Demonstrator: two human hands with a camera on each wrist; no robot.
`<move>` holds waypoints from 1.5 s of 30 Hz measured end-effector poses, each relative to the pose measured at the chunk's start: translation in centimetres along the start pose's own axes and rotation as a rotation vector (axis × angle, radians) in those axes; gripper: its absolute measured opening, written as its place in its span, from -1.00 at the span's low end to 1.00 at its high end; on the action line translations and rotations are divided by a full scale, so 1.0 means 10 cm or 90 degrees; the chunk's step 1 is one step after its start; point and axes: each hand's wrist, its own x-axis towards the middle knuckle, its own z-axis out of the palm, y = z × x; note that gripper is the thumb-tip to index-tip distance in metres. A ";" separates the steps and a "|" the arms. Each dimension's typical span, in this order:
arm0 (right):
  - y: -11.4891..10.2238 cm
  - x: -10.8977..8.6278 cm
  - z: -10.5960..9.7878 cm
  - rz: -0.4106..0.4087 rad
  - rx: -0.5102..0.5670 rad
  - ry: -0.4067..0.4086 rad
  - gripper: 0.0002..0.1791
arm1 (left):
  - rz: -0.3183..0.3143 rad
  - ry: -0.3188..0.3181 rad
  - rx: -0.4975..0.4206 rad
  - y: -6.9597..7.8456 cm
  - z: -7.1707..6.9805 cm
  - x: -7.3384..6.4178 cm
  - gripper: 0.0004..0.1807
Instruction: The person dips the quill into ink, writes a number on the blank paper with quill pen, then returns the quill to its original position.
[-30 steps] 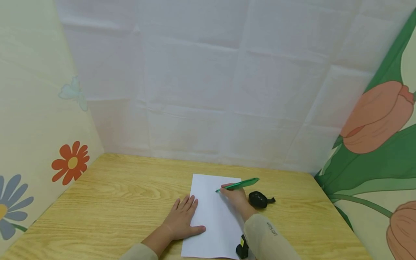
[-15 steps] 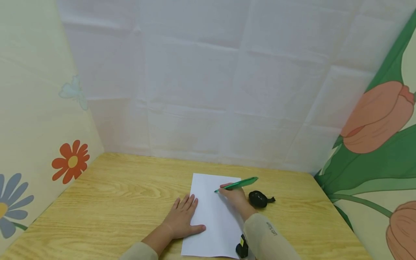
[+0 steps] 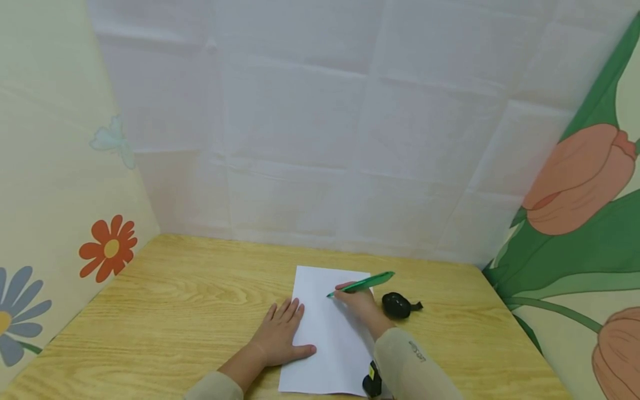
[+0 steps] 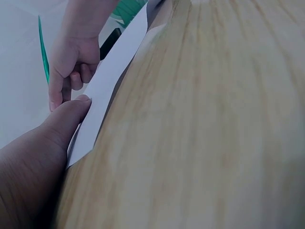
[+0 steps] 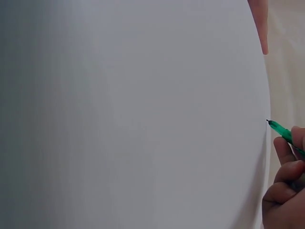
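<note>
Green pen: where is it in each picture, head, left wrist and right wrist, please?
Head: green pen, below and right of centre, in the right hand.
Left wrist: green pen, thin strip at upper left.
Right wrist: green pen, at right edge, about mid-height, tip end showing.
Shared landmark: white paper, in all three.

Left hand (image 3: 278, 338) laid flat; right hand (image 3: 363, 305) curled, pinching.

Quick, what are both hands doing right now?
Left hand: open, resting on the edge of the white paper, holding nothing.
Right hand: closed around the green pen, pinching it over the paper.
</note>
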 end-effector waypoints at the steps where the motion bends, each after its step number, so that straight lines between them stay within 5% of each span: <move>1: 0.00 0.00 0.00 -0.001 -0.002 0.000 -0.76 | -0.001 -0.001 0.000 0.00 0.00 0.00 0.15; 45: 0.03 -0.06 0.04 -0.009 -0.058 -0.047 -0.78 | 0.002 -0.001 -0.004 0.01 0.01 -0.01 0.15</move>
